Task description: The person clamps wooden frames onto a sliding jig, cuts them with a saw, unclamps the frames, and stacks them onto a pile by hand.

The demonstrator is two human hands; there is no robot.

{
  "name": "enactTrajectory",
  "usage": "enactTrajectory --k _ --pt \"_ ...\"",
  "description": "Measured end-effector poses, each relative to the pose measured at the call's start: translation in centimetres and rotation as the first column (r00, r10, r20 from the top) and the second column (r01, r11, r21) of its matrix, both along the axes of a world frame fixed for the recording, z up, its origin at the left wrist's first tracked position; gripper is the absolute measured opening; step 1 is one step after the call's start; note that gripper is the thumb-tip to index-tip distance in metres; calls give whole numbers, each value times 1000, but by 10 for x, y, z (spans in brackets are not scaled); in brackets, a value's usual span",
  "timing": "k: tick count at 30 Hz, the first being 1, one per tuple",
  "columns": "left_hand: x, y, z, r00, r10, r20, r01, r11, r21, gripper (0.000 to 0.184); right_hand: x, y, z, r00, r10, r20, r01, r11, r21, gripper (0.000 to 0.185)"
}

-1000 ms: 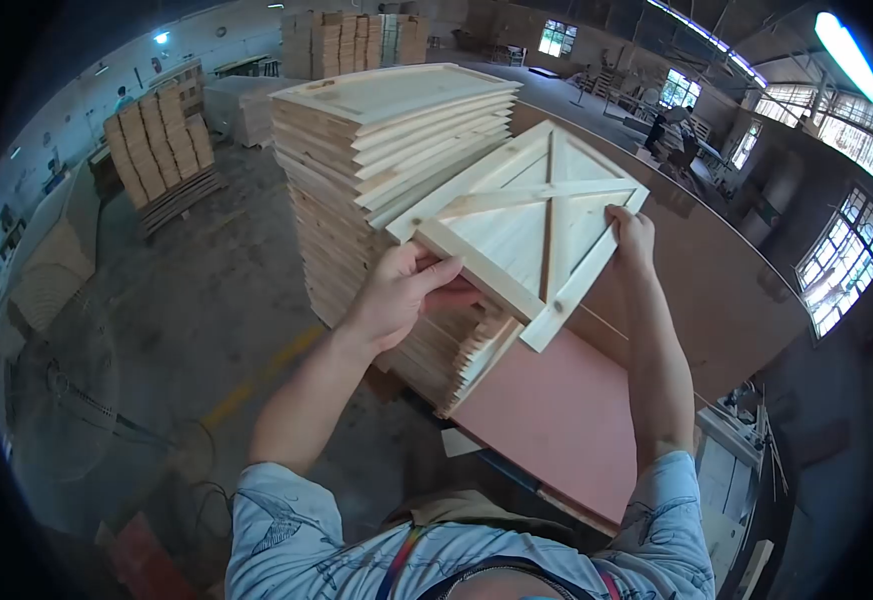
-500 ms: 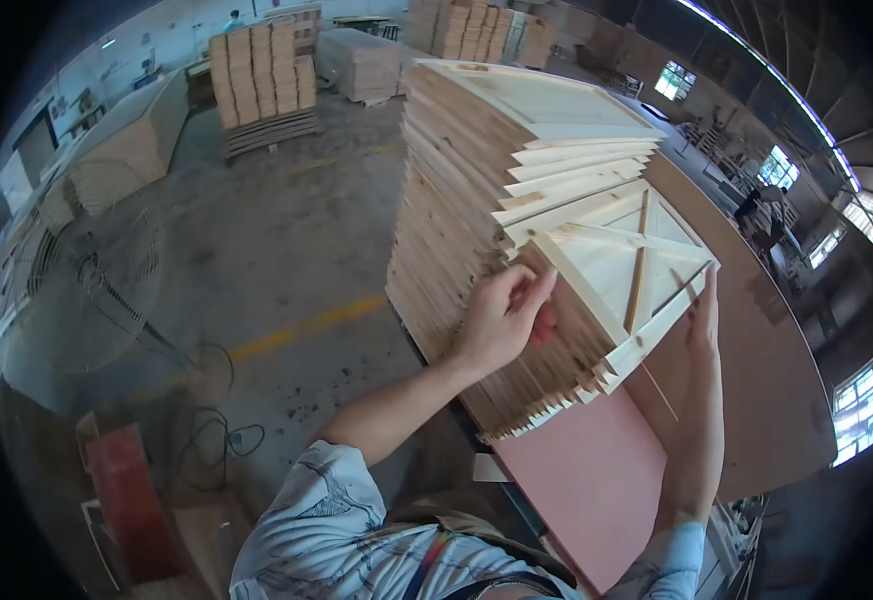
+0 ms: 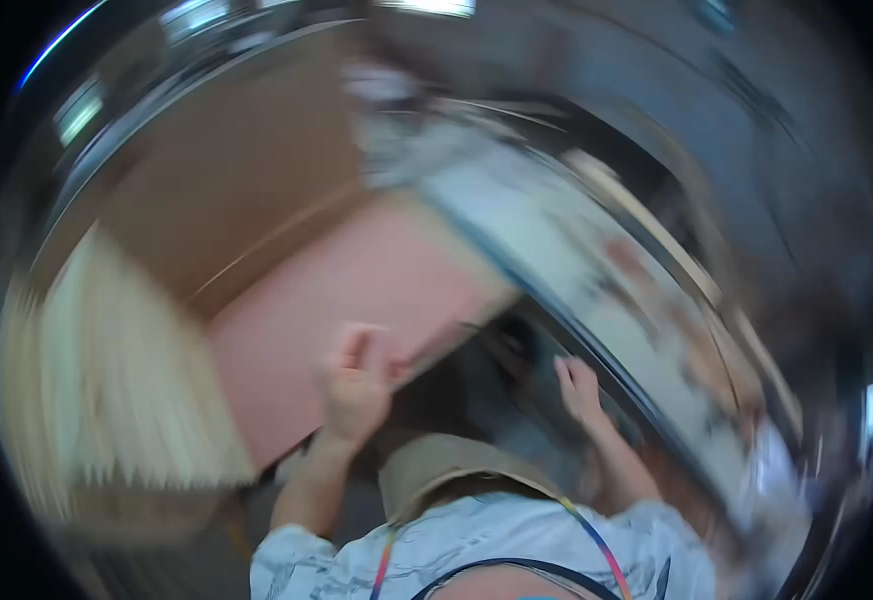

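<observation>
My left hand (image 3: pixel 355 390) is raised over the near edge of a pink board (image 3: pixel 357 290), its fingers loosely bent and apart. Some red shows at its fingertips, too smeared to name; I make out nothing held. My right hand (image 3: pixel 581 392) hangs beside the dark edge of a long bench, thumb and fingers apart, holding nothing visible. At the left, a stack of pale wooden panels (image 3: pixel 127 380) rests by the pink board, badly blurred and apart from both hands.
A large brown panel (image 3: pixel 247 150) rises behind the pink board. The long pale-topped bench (image 3: pixel 517 210) runs diagonally down the right, with blurred brownish items and a long wooden strip (image 3: pixel 647 215) along it. A brown cap or bag-like item (image 3: pixel 457 460) lies at my chest.
My view has swung right, so the stack now sits at the left. Both hands have come away from the wooden panels, and the long bench has come into view.
</observation>
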State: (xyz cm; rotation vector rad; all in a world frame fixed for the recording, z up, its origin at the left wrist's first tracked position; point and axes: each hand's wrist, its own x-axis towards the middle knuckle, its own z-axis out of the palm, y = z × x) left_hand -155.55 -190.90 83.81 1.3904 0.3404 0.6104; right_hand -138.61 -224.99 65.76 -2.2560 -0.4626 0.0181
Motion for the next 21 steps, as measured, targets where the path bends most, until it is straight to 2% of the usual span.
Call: enactTrajectory --k 1,2,3,4,5,7,8,9,10,11,13,14,15,17,19,21 --pt "42 -23 6 993 -106 -51 108 993 46 11 3 -58 0 988 -130 87 137 987 -85 41" --pt "88 -49 10 969 -239 -59 243 967 82 12 3 -109 1 964 -260 58 267 948 -175 41" --pt "136 -83 14 939 -339 -60 344 932 118 13 0 -154 -5 914 -392 106 405 901 -154 41" --pt "176 -125 23 892 -448 -64 452 872 186 15 1 -196 -21 885 -425 189 449 887 -112 38" --pt "222 -170 36 849 -527 -39 517 814 264 17 -1 -229 -31 840 -510 184 532 840 -104 38" --pt "292 -274 60 784 -621 -9 556 696 453 18 -4 -283 -53 798 -535 276 566 824 -38 31" --pt "327 -324 69 763 -645 -38 564 637 525 20 -2 -298 -58 777 -575 256 599 800 -19 31" --pt "365 -373 80 740 -669 -70 571 569 591 22 -1 -308 -56 786 -538 303 567 824 -9 27" --pt "406 -421 73 717 -692 -87 574 514 638 23 4 -326 -54 795 -484 365 524 852 -12 25" --pt "447 -465 55 699 -709 -94 565 466 681 24 10 -343 -55 782 -505 364 544 839 -5 25" --pt "503 -541 27 619 -703 -351 577 102 811 29 15 -364 -61 744 -586 321 600 798 66 25" --pt "523 -568 10 519 -696 -497 563 -160 811 32 18 -376 -65 746 -590 309 605 795 57 30" --pt "545 -596 -5 428 -643 -635 501 -415 759 35 19 -382 -68 716 -623 316 635 769 78 30" --pt "581 -651 -38 342 -321 -883 402 -800 446 38 20 -385 -70 756 -610 238 604 790 107 35" --pt "603 -702 -69 287 -138 -948 438 -861 258 47 22 -389 -68 705 -664 249 641 747 175 35" --pt "630 -730 -134 288 -434 -853 449 -726 521 62 21 -392 -67 658 -706 261 671 708 220 36"
